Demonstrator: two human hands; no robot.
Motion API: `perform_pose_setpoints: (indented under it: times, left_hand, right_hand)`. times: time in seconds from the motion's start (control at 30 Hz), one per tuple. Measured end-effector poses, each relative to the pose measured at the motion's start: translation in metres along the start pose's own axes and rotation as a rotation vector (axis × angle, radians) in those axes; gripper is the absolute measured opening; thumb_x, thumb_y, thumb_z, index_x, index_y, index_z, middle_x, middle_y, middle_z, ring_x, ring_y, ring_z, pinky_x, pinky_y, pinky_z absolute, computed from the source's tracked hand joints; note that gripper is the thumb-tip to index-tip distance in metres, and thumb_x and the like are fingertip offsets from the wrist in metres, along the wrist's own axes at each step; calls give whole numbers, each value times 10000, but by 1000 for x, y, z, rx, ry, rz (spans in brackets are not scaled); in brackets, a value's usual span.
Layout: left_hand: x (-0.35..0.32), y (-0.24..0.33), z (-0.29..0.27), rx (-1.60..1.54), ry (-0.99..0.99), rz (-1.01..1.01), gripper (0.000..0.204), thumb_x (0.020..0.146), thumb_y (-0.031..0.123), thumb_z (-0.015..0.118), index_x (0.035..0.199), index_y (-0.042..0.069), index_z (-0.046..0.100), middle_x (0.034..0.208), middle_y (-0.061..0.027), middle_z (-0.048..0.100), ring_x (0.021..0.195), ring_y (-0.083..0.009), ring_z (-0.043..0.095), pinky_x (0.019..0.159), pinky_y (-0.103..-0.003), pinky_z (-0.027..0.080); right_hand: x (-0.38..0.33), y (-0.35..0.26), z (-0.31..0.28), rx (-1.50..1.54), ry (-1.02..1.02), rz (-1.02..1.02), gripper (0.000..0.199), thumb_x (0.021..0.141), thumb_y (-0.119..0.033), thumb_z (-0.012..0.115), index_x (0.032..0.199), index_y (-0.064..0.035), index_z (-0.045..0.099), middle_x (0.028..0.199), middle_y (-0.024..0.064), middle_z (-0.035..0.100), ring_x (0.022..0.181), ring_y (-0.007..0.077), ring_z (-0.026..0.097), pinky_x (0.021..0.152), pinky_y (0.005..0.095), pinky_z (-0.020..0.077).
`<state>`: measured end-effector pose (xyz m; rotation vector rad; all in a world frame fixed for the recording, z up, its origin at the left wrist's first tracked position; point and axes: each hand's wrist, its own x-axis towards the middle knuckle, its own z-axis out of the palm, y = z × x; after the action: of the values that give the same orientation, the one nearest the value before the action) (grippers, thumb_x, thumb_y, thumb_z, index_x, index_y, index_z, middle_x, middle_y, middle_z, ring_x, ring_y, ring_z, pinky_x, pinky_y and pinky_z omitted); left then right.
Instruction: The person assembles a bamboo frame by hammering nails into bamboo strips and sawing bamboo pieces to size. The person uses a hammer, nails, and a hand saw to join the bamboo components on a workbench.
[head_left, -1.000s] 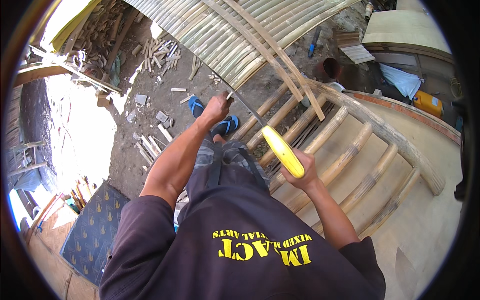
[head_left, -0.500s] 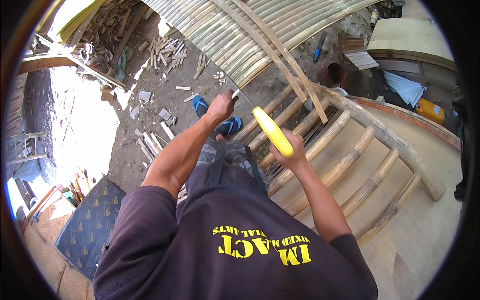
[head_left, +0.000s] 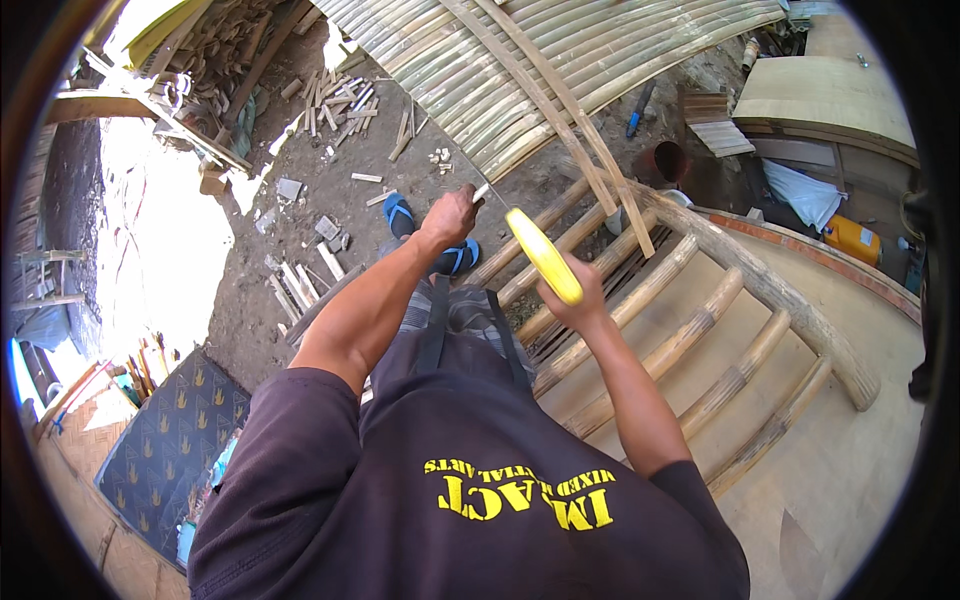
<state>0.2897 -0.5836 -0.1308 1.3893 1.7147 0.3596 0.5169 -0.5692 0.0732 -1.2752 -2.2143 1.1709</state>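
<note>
My right hand (head_left: 578,293) is closed round the yellow handle (head_left: 541,252) of a handsaw. The saw's thin blade (head_left: 496,190) is seen edge-on and runs up and left, past my left hand, toward the corner of a panel of slats (head_left: 540,70). My left hand (head_left: 450,217) is closed on a small pale strip of wood (head_left: 481,192) whose end sticks out beside the blade. The rest of that strip is hidden in my fist. Whether the blade touches the strip, I cannot tell.
A rounded-pole wooden frame (head_left: 705,325) lies at my right. Two long battens (head_left: 560,95) cross the slat panel. Offcuts (head_left: 340,103) litter the dirt floor beyond my blue sandals (head_left: 398,213). A yellow jug (head_left: 852,240) stands at far right, and a dark patterned board (head_left: 175,440) at left.
The view has shifted slightly. My left hand has come a little nearer the saw handle. Both hands keep their holds.
</note>
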Motion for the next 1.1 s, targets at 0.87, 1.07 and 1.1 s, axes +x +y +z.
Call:
perform_pose_setpoints:
  times: [0.87,1.07,1.1]
  left_hand:
    - [-98,-118,-211,616,99,-149,696,855,407,727,1393,71,442,1365,-216,534,1294,-391,492,1047,-554,409]
    - [-85,-183,-293,357,83,-269,772,829,427,750,1455,78,462,1547,-188,391,1407,-392,395,1148,-501,361]
    - [-77,-194,-304,312,76,-265,699,841,407,739,1415,74,516,1516,-200,434,1381,-393,429,1142,-473,377]
  right_hand:
    - [68,-45,33,190,-64,-103,151,792,-94,736,903,-14,673,755,147,674,685,286,695,632,339,525]
    - [179,-102,50,186,151,-352,120,826,-52,711,926,9,685,812,116,663,709,241,671,641,326,509]
    - [202,-113,57,199,222,-365,122,832,-57,713,930,9,685,813,115,666,713,236,672,641,326,507]
